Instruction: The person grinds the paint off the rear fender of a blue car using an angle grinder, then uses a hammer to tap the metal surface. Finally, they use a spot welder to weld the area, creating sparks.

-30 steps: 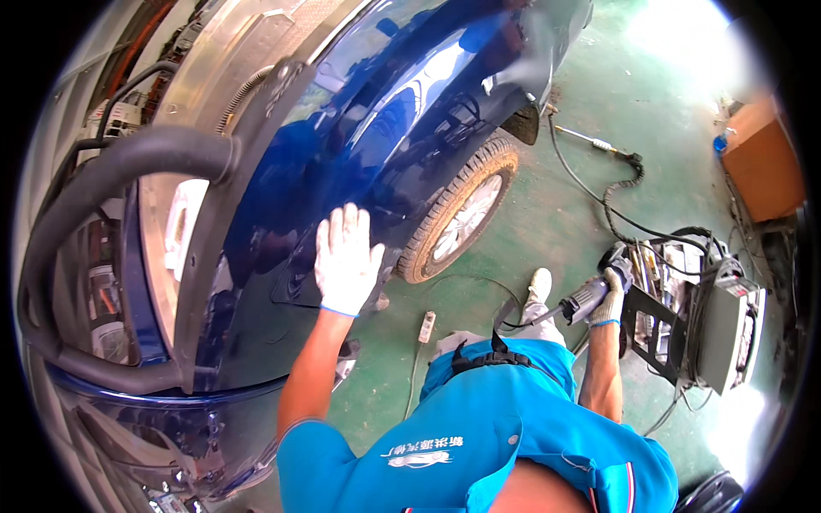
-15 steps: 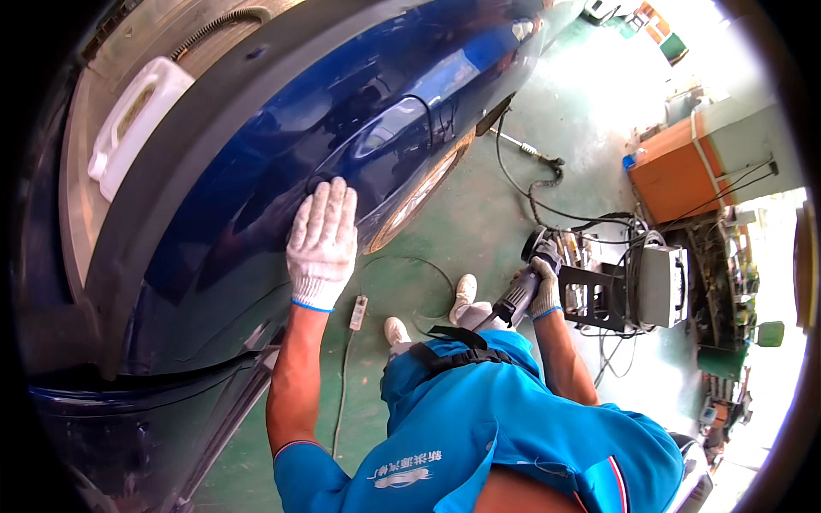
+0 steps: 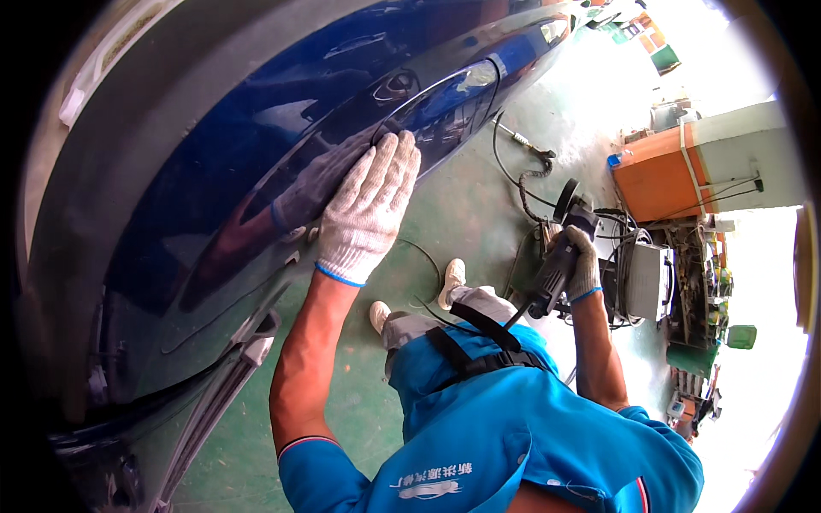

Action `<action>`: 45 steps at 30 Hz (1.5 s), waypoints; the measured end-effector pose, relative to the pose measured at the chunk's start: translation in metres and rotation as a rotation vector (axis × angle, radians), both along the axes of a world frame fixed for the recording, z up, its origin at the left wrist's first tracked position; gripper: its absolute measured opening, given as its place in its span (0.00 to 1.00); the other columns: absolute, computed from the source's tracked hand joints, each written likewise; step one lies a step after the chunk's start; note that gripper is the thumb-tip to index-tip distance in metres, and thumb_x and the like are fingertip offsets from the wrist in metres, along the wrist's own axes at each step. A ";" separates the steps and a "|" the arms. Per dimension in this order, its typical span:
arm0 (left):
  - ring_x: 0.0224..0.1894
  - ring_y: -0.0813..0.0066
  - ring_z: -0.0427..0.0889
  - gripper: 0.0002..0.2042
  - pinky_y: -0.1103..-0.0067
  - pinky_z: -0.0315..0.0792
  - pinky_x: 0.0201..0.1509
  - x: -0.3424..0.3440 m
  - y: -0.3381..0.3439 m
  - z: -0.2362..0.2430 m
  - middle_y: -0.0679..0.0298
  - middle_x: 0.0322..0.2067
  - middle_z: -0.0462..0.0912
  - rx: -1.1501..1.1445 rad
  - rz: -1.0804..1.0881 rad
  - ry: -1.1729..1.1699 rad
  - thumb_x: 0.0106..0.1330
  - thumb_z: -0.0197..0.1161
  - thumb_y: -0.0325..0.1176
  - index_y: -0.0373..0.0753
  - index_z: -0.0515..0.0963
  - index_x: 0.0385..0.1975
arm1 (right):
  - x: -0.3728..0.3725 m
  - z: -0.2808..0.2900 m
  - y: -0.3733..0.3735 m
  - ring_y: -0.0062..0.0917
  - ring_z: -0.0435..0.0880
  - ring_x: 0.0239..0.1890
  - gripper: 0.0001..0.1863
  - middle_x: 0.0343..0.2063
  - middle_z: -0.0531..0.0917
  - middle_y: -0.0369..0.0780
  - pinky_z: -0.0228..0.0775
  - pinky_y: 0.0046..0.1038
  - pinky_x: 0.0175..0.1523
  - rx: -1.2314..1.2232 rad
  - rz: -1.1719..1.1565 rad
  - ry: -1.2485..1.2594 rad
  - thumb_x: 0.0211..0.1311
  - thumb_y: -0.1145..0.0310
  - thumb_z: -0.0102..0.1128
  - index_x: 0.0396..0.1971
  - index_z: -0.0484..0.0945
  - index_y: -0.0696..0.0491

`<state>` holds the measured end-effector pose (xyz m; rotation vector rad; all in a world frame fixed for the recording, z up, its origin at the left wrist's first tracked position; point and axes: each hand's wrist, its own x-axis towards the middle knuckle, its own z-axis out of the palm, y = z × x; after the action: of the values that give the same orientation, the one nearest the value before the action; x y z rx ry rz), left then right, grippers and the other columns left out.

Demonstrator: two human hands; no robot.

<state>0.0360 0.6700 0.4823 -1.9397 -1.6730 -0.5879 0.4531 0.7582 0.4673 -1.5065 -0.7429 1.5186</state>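
Observation:
My left hand [image 3: 369,201], in a white knit glove with a blue cuff edge, lies flat with fingers stretched out on the glossy dark blue car panel [image 3: 256,145]. Its fingertips reach the lower corner of the outlined fuel flap [image 3: 445,101]. On the right, my right hand [image 3: 583,261], gloved the same way, is wrapped round the body of a grey angle grinder [image 3: 556,272]. The grinder's dark round head [image 3: 566,198] points away from me, apart from the car. A cord runs from its rear end near my waist.
Behind the grinder stands a cart with a grey box-shaped machine [image 3: 647,282] and coiled cables. A black hose [image 3: 530,181] lies on the green floor [image 3: 462,205]. An orange and grey cabinet [image 3: 663,175] is at the right. A white plastic jug [image 3: 103,60] shows at the far left.
My left hand has slid forward and right along the panel toward the fuel flap. My right hand has moved right and slightly forward with the angle grinder. The view has shifted too.

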 end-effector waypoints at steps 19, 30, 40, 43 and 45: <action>0.70 0.50 0.73 0.27 0.56 0.65 0.74 0.019 0.003 0.008 0.53 0.67 0.77 -0.048 0.185 0.087 0.64 0.68 0.38 0.38 0.79 0.63 | -0.046 0.088 0.189 0.26 0.83 0.24 0.17 0.27 0.82 0.39 0.79 0.29 0.30 0.280 0.189 -0.095 0.59 0.64 0.73 0.40 0.79 0.58; 0.71 0.42 0.69 0.28 0.49 0.62 0.76 0.063 0.006 0.017 0.47 0.69 0.72 -0.193 0.487 0.107 0.64 0.66 0.38 0.34 0.76 0.64 | -0.038 0.113 0.273 0.22 0.82 0.27 0.20 0.29 0.83 0.38 0.77 0.26 0.34 0.303 0.379 -0.093 0.54 0.64 0.75 0.42 0.81 0.60; 0.76 0.39 0.61 0.32 0.50 0.56 0.79 0.080 0.007 0.019 0.45 0.73 0.65 -0.284 0.576 0.051 0.67 0.65 0.40 0.33 0.69 0.69 | -0.027 0.116 0.296 0.20 0.82 0.29 0.22 0.30 0.84 0.37 0.77 0.25 0.37 0.325 0.463 -0.085 0.52 0.63 0.76 0.45 0.84 0.59; 0.76 0.40 0.60 0.33 0.50 0.55 0.80 0.080 0.006 0.019 0.46 0.74 0.64 -0.295 0.587 0.053 0.66 0.65 0.40 0.33 0.69 0.70 | -0.024 0.113 0.300 0.21 0.82 0.29 0.21 0.31 0.84 0.37 0.77 0.25 0.37 0.318 0.486 -0.072 0.52 0.64 0.76 0.44 0.84 0.59; 0.77 0.40 0.59 0.33 0.50 0.55 0.80 0.080 0.005 0.019 0.46 0.74 0.64 -0.297 0.589 0.061 0.66 0.65 0.41 0.33 0.69 0.70 | -0.024 0.117 0.302 0.21 0.82 0.29 0.21 0.30 0.84 0.37 0.77 0.25 0.37 0.301 0.497 -0.064 0.52 0.64 0.76 0.43 0.83 0.59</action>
<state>0.1162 0.6751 0.5012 -1.4970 -2.2515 -0.0553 0.4286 1.0602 0.5838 -1.1984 -1.3953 1.6219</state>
